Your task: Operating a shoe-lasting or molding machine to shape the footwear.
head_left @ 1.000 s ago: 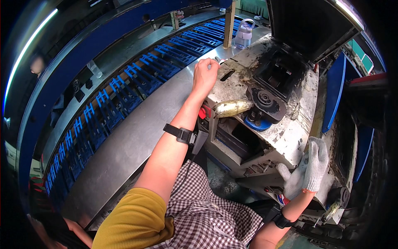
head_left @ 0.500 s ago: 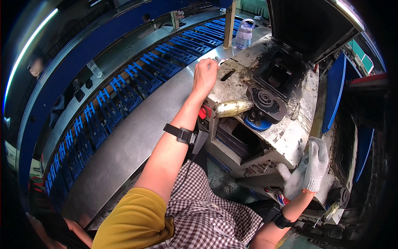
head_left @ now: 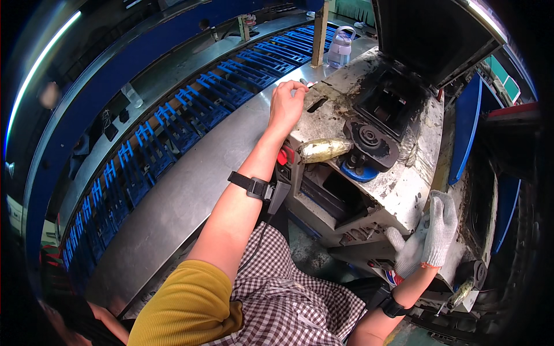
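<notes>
My bare left hand (head_left: 287, 104) is closed, thumb and fingers brought together, at the machine's left edge beside the metal table. A small pale thing (head_left: 307, 83) shows by its fingertips; what the fingers hold, if anything, I cannot make out. Over at the right corner of the machine, my right hand (head_left: 441, 230) wears a white knit glove with an orange cuff. A second white glove (head_left: 408, 254) appears gripped in it, partly hidden. Between my hands lies the stained machine top (head_left: 398, 193), with a foil-wrapped handle (head_left: 325, 150) joined to a dark metal plate (head_left: 370, 138).
A raised black lid (head_left: 433, 40) stands at the back. A clear drink bottle (head_left: 339, 49) sits by a wooden post (head_left: 319, 37). Blue racks (head_left: 156, 130) run beyond the metal table (head_left: 167, 207). A red switch (head_left: 283, 157) is under my left wrist.
My left fingers have loosened from a tight fist, the index finger reaching slightly farther right over the pale thing. My right hand has stayed where it was.
</notes>
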`<state>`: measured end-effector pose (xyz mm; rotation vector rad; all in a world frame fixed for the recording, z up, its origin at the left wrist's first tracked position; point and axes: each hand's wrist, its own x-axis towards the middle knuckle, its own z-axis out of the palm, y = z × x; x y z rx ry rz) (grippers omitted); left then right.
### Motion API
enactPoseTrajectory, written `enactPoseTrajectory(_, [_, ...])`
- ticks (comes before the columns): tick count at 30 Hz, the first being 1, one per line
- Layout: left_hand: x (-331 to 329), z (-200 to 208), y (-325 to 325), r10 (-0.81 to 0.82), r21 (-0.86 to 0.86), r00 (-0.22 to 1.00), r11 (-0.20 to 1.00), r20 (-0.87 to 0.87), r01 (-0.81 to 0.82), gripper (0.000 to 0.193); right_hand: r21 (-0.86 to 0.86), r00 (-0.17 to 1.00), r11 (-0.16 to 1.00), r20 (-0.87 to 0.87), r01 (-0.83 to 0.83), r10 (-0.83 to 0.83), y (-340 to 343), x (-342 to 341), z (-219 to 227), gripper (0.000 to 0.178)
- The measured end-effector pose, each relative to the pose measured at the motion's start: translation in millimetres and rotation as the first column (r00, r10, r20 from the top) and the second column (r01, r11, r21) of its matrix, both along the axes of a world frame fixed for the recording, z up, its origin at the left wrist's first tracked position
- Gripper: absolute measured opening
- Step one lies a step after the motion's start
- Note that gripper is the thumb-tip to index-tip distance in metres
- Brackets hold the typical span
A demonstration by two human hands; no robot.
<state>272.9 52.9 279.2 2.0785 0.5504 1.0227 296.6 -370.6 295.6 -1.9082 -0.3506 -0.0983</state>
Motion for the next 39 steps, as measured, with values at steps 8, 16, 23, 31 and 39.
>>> enactPoseTrajectory(8, [0.3,0.2,-0.5,0.015,0.004,1.0,1.0,0.011,-0.015,0.023,0.006,0.997,1.0,-0.076,0.016,-0.015,-1.3,0.0,1.6,0.018])
enactPoseTrajectory(16, [1.3,-1.0,2.1,0.004,0.004,1.0,1.0,0.013,-0.004,0.023,-0.007,0.999,1.0,-0.039,0.001,-0.001,-1.4,-0.1,3.0,0.017])
enactPoseTrajectory(23, [2.9,-2.5,2.3,0.006,0.011,1.0,1.0,0.024,-0.006,0.023,-0.027,0.999,1.0,0.05,0.004,-0.003,-0.8,0.5,-0.7,0.017])
enactPoseTrajectory(31, [2.2,1.0,2.1,0.015,0.006,1.0,1.0,0.025,-0.015,0.027,0.001,1.0,1.0,0.003,-0.002,0.002,0.0,-1.1,2.2,0.017])
enactPoseTrajectory(39, [3.0,0.6,0.1,0.019,0.008,0.998,1.0,0.064,-0.019,0.031,0.037,0.997,0.999,-0.072,0.026,-0.023,-2.5,1.8,-4.6,0.018])
